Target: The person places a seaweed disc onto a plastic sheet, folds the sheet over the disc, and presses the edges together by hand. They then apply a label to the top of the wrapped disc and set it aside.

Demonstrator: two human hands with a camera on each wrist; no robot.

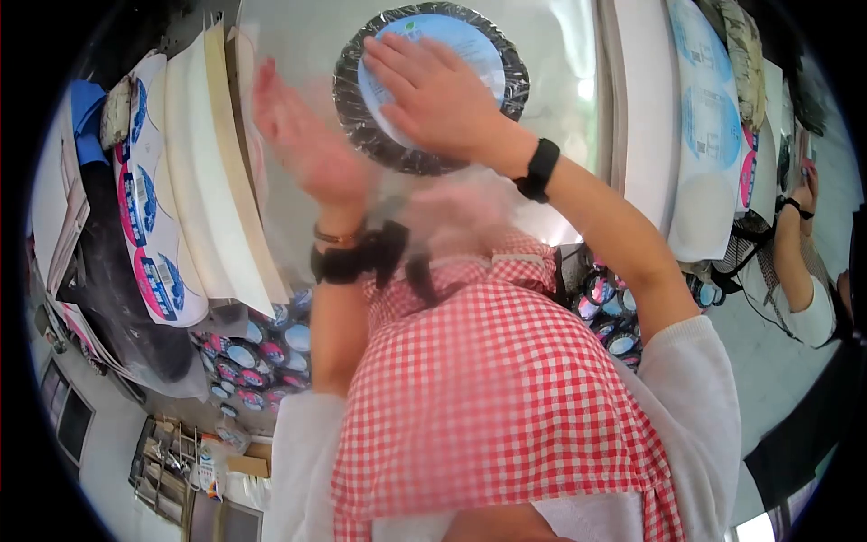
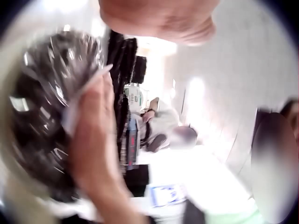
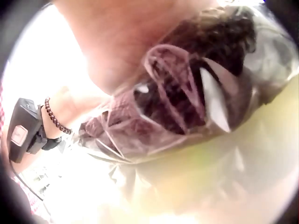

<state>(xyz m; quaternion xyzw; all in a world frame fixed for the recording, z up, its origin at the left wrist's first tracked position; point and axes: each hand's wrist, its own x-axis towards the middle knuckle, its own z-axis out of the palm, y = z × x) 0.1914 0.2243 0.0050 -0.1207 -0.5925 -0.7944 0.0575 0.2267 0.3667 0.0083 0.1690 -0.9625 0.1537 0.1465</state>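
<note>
A flat, round, dark package (image 1: 433,158) in clear, shiny plastic film lies on the worktop, with a round light-blue label (image 1: 483,68) on its upper face. My right hand (image 1: 442,99) rests on that label, palm down with the fingers extended, and covers part of it. My left hand (image 1: 312,135) is blurred and held up at the package's left side, fingers straight, holding nothing. In the left wrist view the package (image 2: 42,121) shows crinkled film, with the right hand (image 2: 96,144) against the label. Creased film and dark contents (image 3: 173,88) fill the right wrist view.
Stacks of pale sheets (image 1: 194,172) and printed labels (image 1: 158,217) stand at the left. More white and blue label sheets (image 1: 709,99) line the right. Many small round packages (image 1: 257,357) lie below the table edge. Another person's arm (image 1: 795,244) shows at far right.
</note>
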